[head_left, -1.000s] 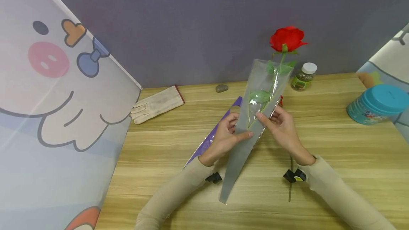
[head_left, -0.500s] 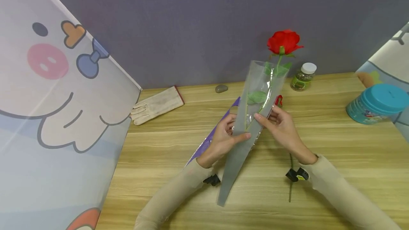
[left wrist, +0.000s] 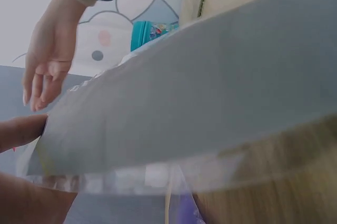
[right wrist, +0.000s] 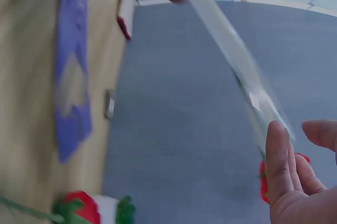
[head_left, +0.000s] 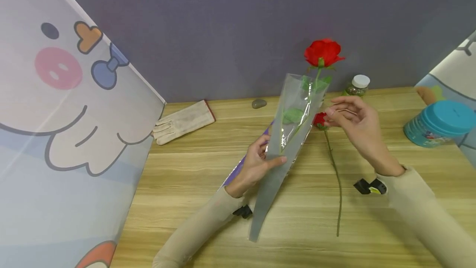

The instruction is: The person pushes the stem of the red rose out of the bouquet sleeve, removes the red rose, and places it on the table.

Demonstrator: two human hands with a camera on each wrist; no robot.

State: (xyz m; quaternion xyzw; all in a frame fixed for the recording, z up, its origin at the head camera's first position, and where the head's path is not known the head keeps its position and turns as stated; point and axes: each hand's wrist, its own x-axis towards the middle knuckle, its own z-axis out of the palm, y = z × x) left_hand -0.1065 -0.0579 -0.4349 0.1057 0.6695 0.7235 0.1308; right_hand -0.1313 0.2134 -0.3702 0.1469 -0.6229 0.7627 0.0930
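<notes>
My left hand point(head_left: 254, 166) grips a clear-and-grey flower sleeve point(head_left: 273, 179) at mid-length, thumb across its front. The sleeve is tilted, its narrow end toward me. A red rose point(head_left: 322, 52) stands in it, bloom above the open top, green leaves showing through the clear film. To the right of the sleeve is my right hand point(head_left: 358, 129), holding nothing; the right wrist view shows its thumb apart from its fingers point(right wrist: 278, 155). A second red rose point(head_left: 320, 120) lies on the table between that hand and the sleeve, its long stem running toward me.
A purple sleeve point(head_left: 234, 173) lies partly hidden under my left hand. Along the back are a white glove point(head_left: 184, 122), a grey stone point(head_left: 258, 103) and a white-capped jar point(head_left: 359, 84). At the right stands a blue lidded tub point(head_left: 439, 123).
My right hand has let go of the sleeve and moved right and up, uncovering the rose on the table. The sleeve with its rose has shifted slightly left and down in my left hand.
</notes>
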